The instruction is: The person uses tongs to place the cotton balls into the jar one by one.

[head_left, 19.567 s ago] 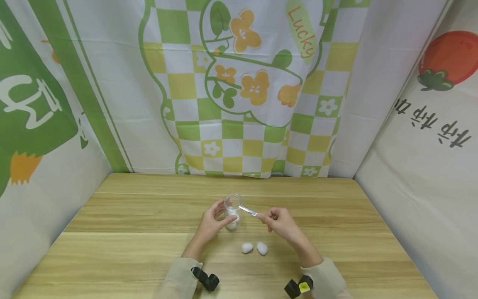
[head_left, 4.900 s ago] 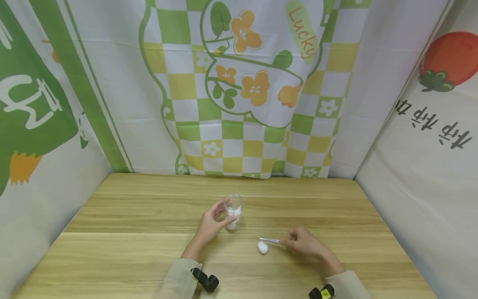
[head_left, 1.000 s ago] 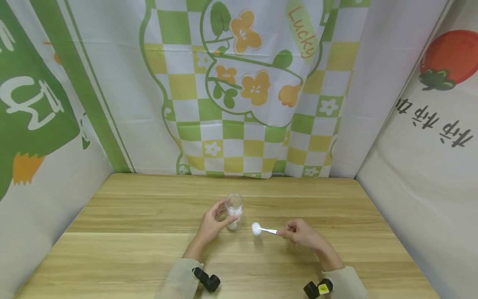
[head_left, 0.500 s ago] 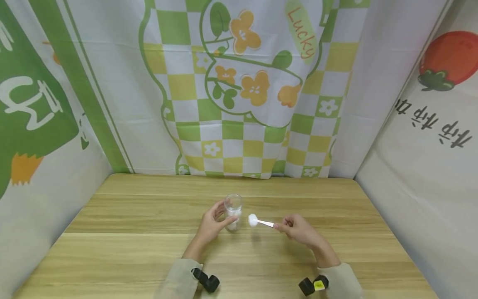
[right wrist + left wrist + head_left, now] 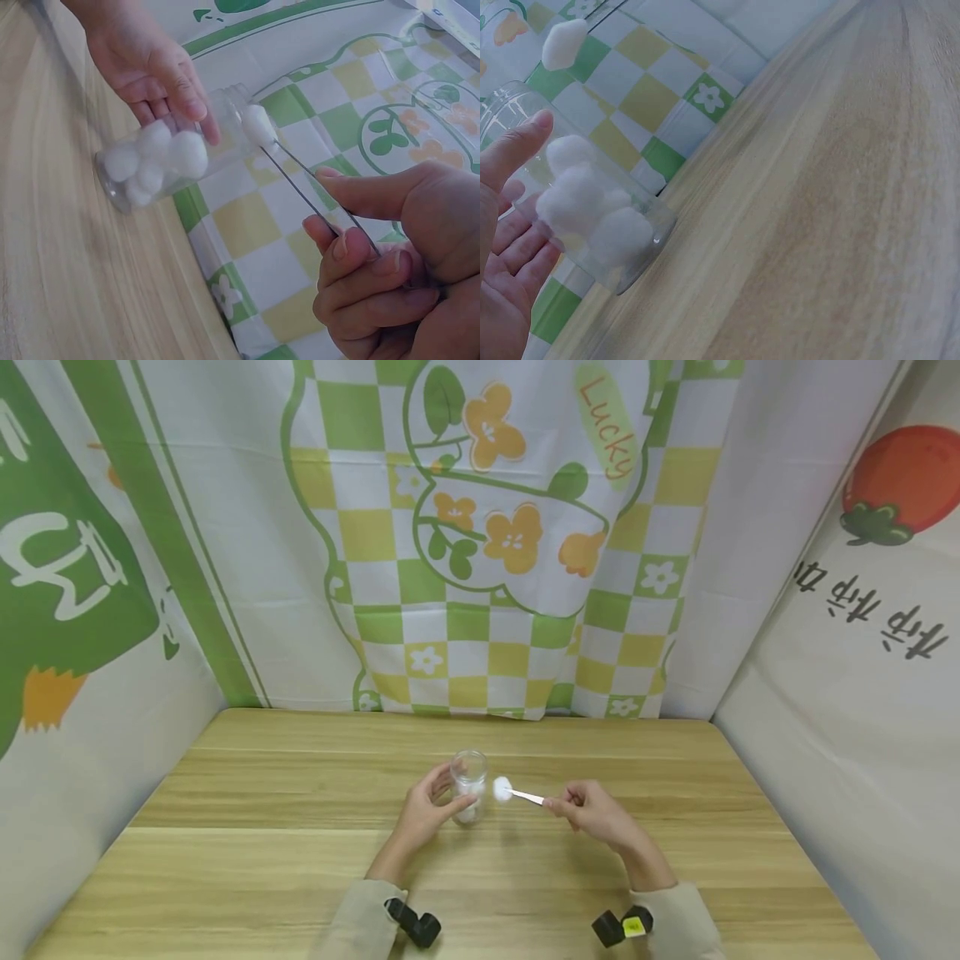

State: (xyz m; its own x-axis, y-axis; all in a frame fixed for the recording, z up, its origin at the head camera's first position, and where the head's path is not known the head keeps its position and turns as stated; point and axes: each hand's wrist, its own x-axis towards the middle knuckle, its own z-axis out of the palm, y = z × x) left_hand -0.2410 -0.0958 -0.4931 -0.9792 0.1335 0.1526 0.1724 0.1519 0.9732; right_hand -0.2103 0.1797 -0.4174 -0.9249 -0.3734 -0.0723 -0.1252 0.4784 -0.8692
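Note:
A clear jar (image 5: 469, 767) stands upright on the table, with several cotton balls (image 5: 581, 199) in its lower part. My left hand (image 5: 423, 810) holds the jar from its left side, thumb in front and fingers behind. In my right hand (image 5: 596, 814) is a pair of metal tweezers (image 5: 304, 191), pinched between thumb and fingers. The tweezers' tips grip one white cotton ball (image 5: 502, 789), raised above the table just right of the jar. From the right wrist, that cotton ball (image 5: 259, 126) appears close by the jar's open mouth.
The wooden table (image 5: 300, 877) runs back to a green and yellow checked curtain (image 5: 480, 627). Printed cloth walls stand on both sides. Each sleeve carries a small black camera (image 5: 622, 927) at the wrist.
Cotton balls formerly on the table are gone from it. Over the last second the right hand has moved the tweezers and cotton ball up and left, nearer the jar. The left hand stays put.

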